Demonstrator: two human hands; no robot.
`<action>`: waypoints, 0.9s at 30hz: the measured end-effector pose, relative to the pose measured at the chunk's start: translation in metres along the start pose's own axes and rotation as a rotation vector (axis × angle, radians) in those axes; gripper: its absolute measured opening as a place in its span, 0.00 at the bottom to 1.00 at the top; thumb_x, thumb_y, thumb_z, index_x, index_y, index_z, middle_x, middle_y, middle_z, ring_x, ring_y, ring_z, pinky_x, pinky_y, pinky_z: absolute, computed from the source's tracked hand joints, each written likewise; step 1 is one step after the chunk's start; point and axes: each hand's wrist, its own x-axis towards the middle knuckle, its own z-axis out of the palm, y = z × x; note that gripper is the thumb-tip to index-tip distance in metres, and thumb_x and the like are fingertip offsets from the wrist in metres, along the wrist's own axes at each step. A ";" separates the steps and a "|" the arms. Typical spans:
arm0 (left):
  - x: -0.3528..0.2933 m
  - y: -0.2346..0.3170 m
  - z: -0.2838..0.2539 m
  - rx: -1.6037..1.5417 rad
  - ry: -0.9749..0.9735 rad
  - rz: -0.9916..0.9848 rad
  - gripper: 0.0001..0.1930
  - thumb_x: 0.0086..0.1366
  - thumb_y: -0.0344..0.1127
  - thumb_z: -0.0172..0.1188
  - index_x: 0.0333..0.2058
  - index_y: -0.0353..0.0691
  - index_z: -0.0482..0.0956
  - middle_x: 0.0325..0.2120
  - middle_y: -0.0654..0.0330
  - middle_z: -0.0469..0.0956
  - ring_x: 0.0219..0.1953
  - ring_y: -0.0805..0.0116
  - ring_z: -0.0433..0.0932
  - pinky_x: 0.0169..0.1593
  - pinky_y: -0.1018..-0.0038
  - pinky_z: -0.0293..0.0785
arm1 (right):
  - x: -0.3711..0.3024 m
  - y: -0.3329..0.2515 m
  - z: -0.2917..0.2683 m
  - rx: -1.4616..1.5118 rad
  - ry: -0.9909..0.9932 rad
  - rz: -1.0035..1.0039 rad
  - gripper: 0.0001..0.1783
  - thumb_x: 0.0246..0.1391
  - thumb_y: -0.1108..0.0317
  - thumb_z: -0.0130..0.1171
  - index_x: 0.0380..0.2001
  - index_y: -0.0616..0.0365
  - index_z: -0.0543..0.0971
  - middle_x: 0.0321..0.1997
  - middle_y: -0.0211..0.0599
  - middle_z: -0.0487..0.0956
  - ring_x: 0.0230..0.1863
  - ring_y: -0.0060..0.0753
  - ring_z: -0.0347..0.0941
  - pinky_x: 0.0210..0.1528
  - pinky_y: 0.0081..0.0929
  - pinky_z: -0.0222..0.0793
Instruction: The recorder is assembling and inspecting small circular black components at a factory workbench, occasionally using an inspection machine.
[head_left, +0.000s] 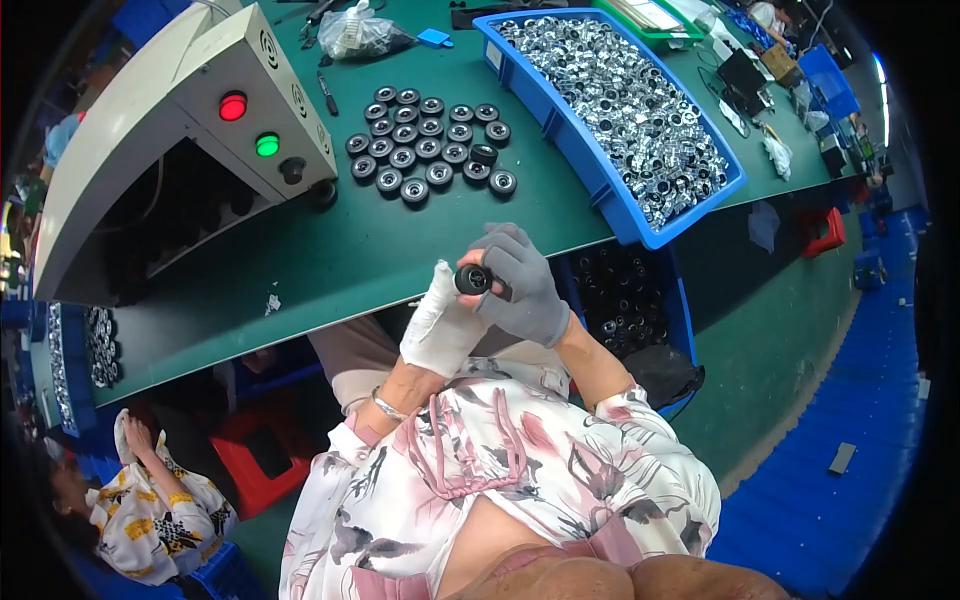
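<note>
Black round piece with a patterned end (473, 280): raised between your hands, by the near edge of the flat green tabletop (380, 240).
Right hand, grey fabric glove with bare fingertips (522, 288): your fingers are closed around the piece.
Left hand, white fabric glove (440, 325): up against the piece, thumb raised; you cannot tell from here whether it grips too.
Laid-out group: black wheel-like pieces with silvery centres (428, 148) lie on the far side, left of the tray; these look like your finished share.
Left, far right: shiny silver rings (610, 100) heap the long blue plastic tray (600, 190), so plenty seems to remain.
Left, near right: dark round parts (620, 290) sit in a lower blue bin (684, 322).
Progress: probably mid-batch, this piece unfinished.
</note>
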 end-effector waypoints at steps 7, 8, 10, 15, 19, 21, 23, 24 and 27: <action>-0.010 0.011 0.017 0.451 0.067 0.187 0.17 0.71 0.41 0.59 0.49 0.33 0.76 0.41 0.63 0.78 0.40 0.74 0.77 0.48 0.77 0.72 | 0.002 -0.010 0.003 0.114 0.024 0.101 0.27 0.39 0.71 0.70 0.48 0.58 0.79 0.45 0.39 0.76 0.49 0.45 0.71 0.51 0.35 0.70; -0.012 0.012 0.017 0.600 0.120 0.207 0.16 0.69 0.37 0.62 0.49 0.32 0.77 0.40 0.63 0.78 0.39 0.74 0.77 0.46 0.77 0.73 | 0.002 -0.012 0.000 0.108 0.031 0.097 0.28 0.40 0.72 0.68 0.50 0.58 0.78 0.47 0.40 0.75 0.50 0.44 0.71 0.52 0.33 0.70; -0.012 0.008 0.027 0.887 0.161 0.398 0.17 0.65 0.33 0.66 0.49 0.32 0.77 0.40 0.62 0.78 0.37 0.73 0.77 0.44 0.76 0.74 | -0.004 -0.013 -0.005 0.209 0.005 0.141 0.28 0.44 0.73 0.66 0.52 0.60 0.77 0.50 0.40 0.74 0.52 0.38 0.71 0.54 0.30 0.69; -0.007 0.013 0.026 1.590 0.153 0.895 0.24 0.52 0.23 0.73 0.48 0.32 0.78 0.39 0.58 0.78 0.36 0.69 0.79 0.40 0.75 0.75 | -0.019 -0.016 -0.010 0.656 0.022 0.505 0.22 0.57 0.72 0.60 0.55 0.63 0.75 0.51 0.34 0.75 0.52 0.23 0.70 0.54 0.23 0.67; -0.008 0.013 0.034 1.676 0.125 0.989 0.24 0.48 0.24 0.75 0.46 0.35 0.79 0.38 0.54 0.78 0.34 0.62 0.80 0.39 0.72 0.77 | -0.016 -0.025 -0.014 0.656 0.013 0.675 0.17 0.62 0.68 0.57 0.51 0.64 0.77 0.42 0.27 0.78 0.43 0.16 0.71 0.48 0.18 0.67; -0.009 0.012 0.037 1.676 0.105 0.981 0.24 0.49 0.23 0.74 0.47 0.35 0.79 0.37 0.54 0.78 0.33 0.60 0.80 0.36 0.72 0.77 | -0.017 -0.026 -0.013 0.630 0.003 0.706 0.15 0.62 0.66 0.58 0.49 0.64 0.78 0.39 0.25 0.79 0.40 0.15 0.71 0.45 0.17 0.67; -0.010 0.013 0.037 1.676 0.087 0.973 0.23 0.50 0.22 0.73 0.47 0.35 0.79 0.37 0.53 0.77 0.31 0.59 0.81 0.34 0.72 0.78 | -0.017 -0.026 -0.012 0.641 0.011 0.749 0.14 0.62 0.66 0.59 0.46 0.65 0.79 0.38 0.25 0.79 0.39 0.14 0.70 0.43 0.17 0.67; -0.010 0.013 0.036 1.686 0.065 0.970 0.24 0.50 0.22 0.72 0.47 0.36 0.79 0.37 0.54 0.77 0.31 0.60 0.81 0.34 0.72 0.78 | -0.017 -0.027 -0.011 0.642 0.009 0.750 0.14 0.62 0.66 0.59 0.46 0.65 0.79 0.38 0.25 0.79 0.39 0.14 0.70 0.43 0.17 0.67; -0.011 0.013 0.035 1.691 0.036 0.955 0.24 0.50 0.21 0.72 0.48 0.36 0.78 0.36 0.54 0.77 0.31 0.60 0.81 0.33 0.72 0.78 | -0.016 -0.029 -0.007 0.642 0.024 0.768 0.14 0.62 0.66 0.59 0.46 0.65 0.79 0.38 0.25 0.79 0.38 0.14 0.70 0.42 0.16 0.67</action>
